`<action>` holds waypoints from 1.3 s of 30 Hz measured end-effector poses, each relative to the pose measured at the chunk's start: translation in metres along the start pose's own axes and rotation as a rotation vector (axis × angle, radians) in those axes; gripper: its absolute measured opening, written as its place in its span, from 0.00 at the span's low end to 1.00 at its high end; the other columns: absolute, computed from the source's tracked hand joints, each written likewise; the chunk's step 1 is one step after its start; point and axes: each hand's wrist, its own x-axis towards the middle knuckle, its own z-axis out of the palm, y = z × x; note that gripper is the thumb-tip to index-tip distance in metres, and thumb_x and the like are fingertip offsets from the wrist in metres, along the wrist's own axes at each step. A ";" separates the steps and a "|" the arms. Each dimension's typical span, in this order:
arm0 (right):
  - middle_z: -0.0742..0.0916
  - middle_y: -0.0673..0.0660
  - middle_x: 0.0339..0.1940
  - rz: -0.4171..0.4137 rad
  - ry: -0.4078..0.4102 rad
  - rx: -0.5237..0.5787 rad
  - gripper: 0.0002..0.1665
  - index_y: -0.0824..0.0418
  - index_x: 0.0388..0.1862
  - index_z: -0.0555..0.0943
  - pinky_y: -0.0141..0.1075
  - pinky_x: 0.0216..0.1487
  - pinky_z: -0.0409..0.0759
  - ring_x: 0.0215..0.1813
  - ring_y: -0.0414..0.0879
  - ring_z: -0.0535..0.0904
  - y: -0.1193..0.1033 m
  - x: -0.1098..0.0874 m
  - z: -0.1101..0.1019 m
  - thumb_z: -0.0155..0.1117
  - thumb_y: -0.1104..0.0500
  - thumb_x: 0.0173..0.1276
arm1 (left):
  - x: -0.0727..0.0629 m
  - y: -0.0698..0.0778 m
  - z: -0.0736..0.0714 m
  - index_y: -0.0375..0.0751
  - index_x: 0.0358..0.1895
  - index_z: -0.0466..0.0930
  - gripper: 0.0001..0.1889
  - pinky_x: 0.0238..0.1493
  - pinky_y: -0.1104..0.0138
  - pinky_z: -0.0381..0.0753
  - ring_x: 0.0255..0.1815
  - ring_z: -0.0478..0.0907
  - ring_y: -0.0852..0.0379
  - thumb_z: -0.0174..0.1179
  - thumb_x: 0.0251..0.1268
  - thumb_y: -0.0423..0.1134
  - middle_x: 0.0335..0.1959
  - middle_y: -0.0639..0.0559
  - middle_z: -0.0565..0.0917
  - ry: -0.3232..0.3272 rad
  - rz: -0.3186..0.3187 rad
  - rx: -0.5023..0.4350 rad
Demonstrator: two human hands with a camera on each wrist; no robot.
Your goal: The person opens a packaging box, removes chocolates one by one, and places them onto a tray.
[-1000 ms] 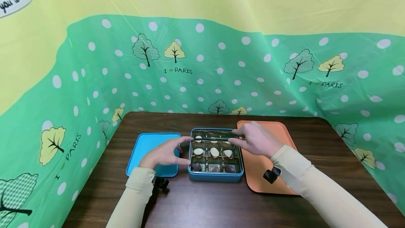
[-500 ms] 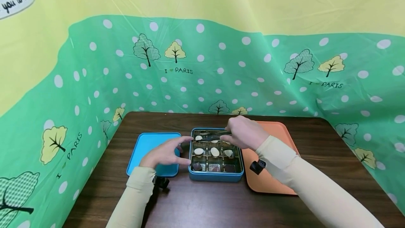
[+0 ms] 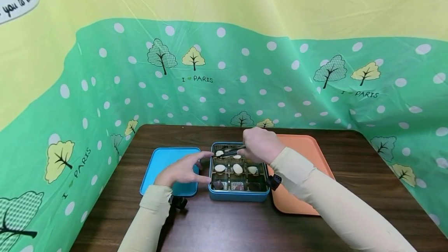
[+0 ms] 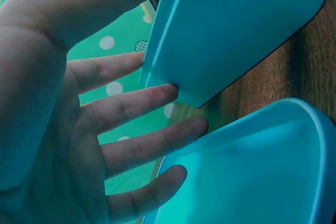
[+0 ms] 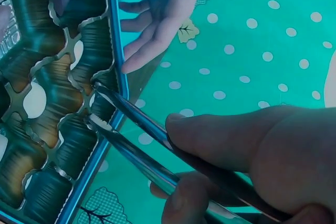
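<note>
A blue square box [image 3: 239, 196] holds a dark divided insert. White pieces [image 3: 237, 169] lie in its middle and back rows, dark brownish ones [image 3: 218, 184] in the front row. My left hand [image 3: 179, 169] steadies the box's left side, thumb and fingers spread fairly straight, fingertips right at the wall. With my right hand [image 3: 261, 144] I grip dark metal tongs [image 5: 140, 116] between thumb and fingers. Their toothed tips are apart, down at the back-left compartment, around its white piece [image 3: 219, 153]. My right hand hides the back-right compartment in the head view.
A shallow blue tray or lid [image 3: 159, 162] lies left of the box, partly under my left hand. An orange tray [image 3: 295, 199] is to the right, beneath my right forearm. The dark wooden table [image 3: 224, 228] ends at a polka-dot cloth backdrop [image 3: 210, 108].
My right hand has moved left over the box and turned, bringing the tongs from lying across the back row to tips lowered at the back-left compartment. My left hand stays put.
</note>
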 end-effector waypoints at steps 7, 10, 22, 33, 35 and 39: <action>0.82 0.50 0.20 0.013 -0.014 -0.004 0.21 0.53 0.28 0.79 0.42 0.28 0.79 0.23 0.44 0.80 -0.002 0.002 0.001 0.71 0.41 0.73 | -0.001 0.001 0.000 0.53 0.81 0.65 0.46 0.59 0.46 0.81 0.60 0.80 0.45 0.76 0.60 0.57 0.77 0.50 0.71 0.000 -0.010 0.016; 0.81 0.50 0.19 0.016 -0.009 -0.011 0.21 0.53 0.28 0.79 0.42 0.27 0.78 0.23 0.44 0.80 -0.002 0.002 0.002 0.71 0.41 0.73 | -0.001 0.001 0.000 0.53 0.81 0.65 0.46 0.58 0.45 0.81 0.59 0.80 0.45 0.76 0.60 0.57 0.77 0.50 0.71 0.001 -0.011 0.011; 0.79 0.48 0.18 0.011 0.004 -0.028 0.22 0.52 0.25 0.78 0.42 0.27 0.78 0.23 0.43 0.79 -0.004 0.002 0.006 0.71 0.41 0.72 | 0.000 -0.003 0.003 0.53 0.81 0.65 0.47 0.59 0.45 0.81 0.60 0.80 0.44 0.76 0.60 0.57 0.77 0.50 0.71 0.003 -0.002 0.004; 0.64 0.44 0.07 -0.062 0.076 0.062 0.35 0.48 0.07 0.69 0.34 0.18 0.60 0.14 0.40 0.68 0.011 -0.006 0.015 0.72 0.45 0.73 | -0.001 -0.004 0.005 0.53 0.80 0.65 0.46 0.59 0.46 0.81 0.60 0.80 0.45 0.76 0.61 0.56 0.77 0.51 0.71 0.009 0.011 0.007; 0.67 0.44 0.07 -0.067 0.083 0.073 0.32 0.47 0.08 0.74 0.34 0.18 0.60 0.14 0.40 0.70 0.015 -0.007 0.016 0.72 0.45 0.73 | 0.000 -0.004 0.005 0.53 0.81 0.65 0.46 0.60 0.46 0.81 0.60 0.80 0.46 0.76 0.61 0.57 0.78 0.51 0.71 0.008 0.016 0.009; 0.76 0.43 0.10 -0.065 0.087 0.093 0.23 0.47 0.17 0.87 0.35 0.18 0.63 0.16 0.41 0.75 0.020 -0.007 0.017 0.72 0.44 0.73 | 0.000 -0.003 0.003 0.52 0.81 0.64 0.46 0.61 0.46 0.80 0.60 0.80 0.46 0.76 0.61 0.56 0.78 0.51 0.70 0.007 0.029 0.009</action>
